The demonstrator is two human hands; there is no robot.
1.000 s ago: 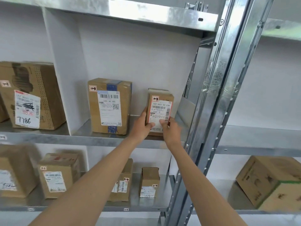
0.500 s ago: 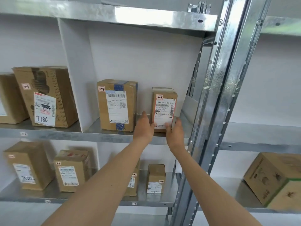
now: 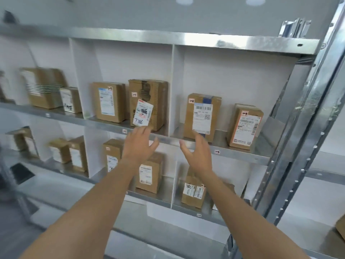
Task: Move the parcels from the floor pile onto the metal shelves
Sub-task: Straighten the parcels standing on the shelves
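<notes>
A small cardboard parcel with a red-bordered label stands upright at the right end of the metal shelf, beside a taller labelled parcel. My left hand and my right hand are both empty, fingers spread, in front of the shelf's edge and to the left of the small parcel. Neither hand touches any box. The floor pile is out of view.
White dividers split the shelves into bays. More parcels stand in the left bays, one marked 7786, and on the lower shelf. A steel upright rises at the right. The view is motion-blurred at the left.
Both hands let go of the small parcel, which now stands alone on the shelf, and drew back leftward. The view swung left, showing more bays.
</notes>
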